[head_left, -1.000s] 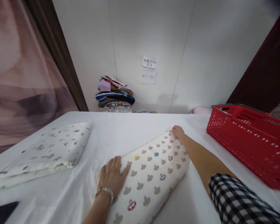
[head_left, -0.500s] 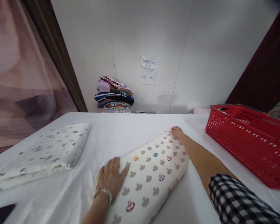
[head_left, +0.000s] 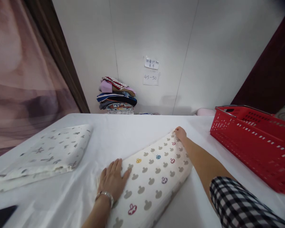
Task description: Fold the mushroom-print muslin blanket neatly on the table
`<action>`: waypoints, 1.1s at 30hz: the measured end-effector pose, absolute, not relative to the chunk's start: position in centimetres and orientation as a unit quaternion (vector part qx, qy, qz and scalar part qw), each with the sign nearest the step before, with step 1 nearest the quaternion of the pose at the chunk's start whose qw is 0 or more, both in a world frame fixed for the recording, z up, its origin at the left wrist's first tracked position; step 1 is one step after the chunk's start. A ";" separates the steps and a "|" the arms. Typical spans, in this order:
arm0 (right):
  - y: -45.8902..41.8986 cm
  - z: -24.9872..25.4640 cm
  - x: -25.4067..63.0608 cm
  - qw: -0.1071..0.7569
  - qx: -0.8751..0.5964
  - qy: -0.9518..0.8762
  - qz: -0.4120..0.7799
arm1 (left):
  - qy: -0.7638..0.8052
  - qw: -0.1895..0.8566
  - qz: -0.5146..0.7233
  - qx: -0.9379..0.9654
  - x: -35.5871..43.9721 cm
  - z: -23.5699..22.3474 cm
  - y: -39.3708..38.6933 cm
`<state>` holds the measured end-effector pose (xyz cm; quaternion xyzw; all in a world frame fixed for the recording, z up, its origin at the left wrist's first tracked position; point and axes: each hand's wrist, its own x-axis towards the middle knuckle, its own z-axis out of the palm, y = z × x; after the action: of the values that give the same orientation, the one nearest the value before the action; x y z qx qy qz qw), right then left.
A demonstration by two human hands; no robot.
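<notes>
A folded white cloth (head_left: 154, 177) printed with grey and coloured mushrooms lies slantwise on the white-covered table (head_left: 114, 129). My left hand (head_left: 112, 180), with a bracelet at the wrist, rests flat on the cloth's left edge, thumb apart from the fingers. At the cloth's far right corner, my right hand (head_left: 180, 133) has its fingers closed on the fabric. The fingertips there are partly hidden. Left of my left hand lies a second folded white cloth (head_left: 54, 148) with small dark prints, touched by neither hand.
A red plastic basket (head_left: 251, 142) with metal handles stands at the right. Beyond the table's far edge is a stack of folded fabrics (head_left: 117, 96) against the wall. A dark flat object (head_left: 2, 217) lies at the near left. Curtains (head_left: 26, 88) hang on the left.
My right hand shifts very slightly at the cloth's corner. Otherwise only a small sway of the view shows; both cloths and my left hand stay in place.
</notes>
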<state>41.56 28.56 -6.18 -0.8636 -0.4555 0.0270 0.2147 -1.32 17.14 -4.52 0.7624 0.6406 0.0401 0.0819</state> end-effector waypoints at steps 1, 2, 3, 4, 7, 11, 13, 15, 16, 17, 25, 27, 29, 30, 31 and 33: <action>28.7 -6.3 41.4 0.213 -0.865 -0.453 0.025 | 0.640 0.081 0.042 0.763 -1.4 -4.6 17.1; 28.8 -6.3 41.2 0.211 -0.866 -0.453 0.023 | 0.640 0.081 0.043 0.763 -1.4 -4.6 17.1; 28.9 -6.4 41.0 0.208 -0.867 -0.452 0.021 | 0.640 0.082 0.043 0.763 -1.4 -4.7 17.1; 28.9 -6.5 40.8 0.203 -0.869 -0.451 0.019 | 0.640 0.082 0.044 0.763 -1.4 -4.8 17.1; 29.0 -6.7 40.5 0.185 -0.871 -0.454 0.015 | 0.643 0.080 0.049 0.760 -1.5 -5.1 17.2; 28.9 -6.3 40.4 0.160 -0.867 -0.472 0.006 | 0.640 0.076 0.057 0.762 -1.5 -5.5 17.4; 28.5 -5.8 40.2 0.150 -0.864 -0.481 -0.001 | 0.639 0.079 0.056 0.763 -1.5 -5.5 17.4; 27.9 -5.3 39.8 0.144 -0.857 -0.495 -0.014 | 0.640 0.082 0.056 0.762 -1.5 -5.3 17.4; 27.5 -5.2 39.4 0.143 -0.850 -0.507 -0.023 | 0.642 0.083 0.056 0.761 -1.4 -5.2 17.3; 27.0 -5.1 38.9 0.143 -0.839 -0.524 -0.031 | 0.643 0.083 0.056 0.760 -1.4 -5.1 17.3; 24.5 -6.2 37.0 0.036 -0.769 -0.637 0.043 | 0.641 0.082 0.046 0.762 -1.3 -5.0 17.3; 24.8 -6.1 37.1 0.017 -0.774 -0.630 0.060 | 0.640 0.082 0.046 0.762 -1.3 -5.1 17.3; 24.9 -5.9 37.2 0.018 -0.775 -0.629 0.059 | 0.640 0.084 0.046 0.762 -1.3 -5.1 17.2; 24.8 -5.8 37.1 0.021 -0.778 -0.625 0.058 | 0.640 0.084 0.046 0.762 -1.2 -5.1 17.2; 24.6 -5.7 37.1 0.026 -0.782 -0.621 0.055 | 0.640 0.085 0.047 0.762 -1.2 -5.1 17.1; 24.0 -5.7 37.0 0.037 -0.788 -0.612 0.047 | 0.640 0.086 0.050 0.761 -1.2 -5.0 17.1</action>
<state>37.01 24.02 -5.67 -0.7882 -0.6125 0.0472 0.0369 -1.19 17.09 -5.00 0.7615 0.6405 0.0500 0.0864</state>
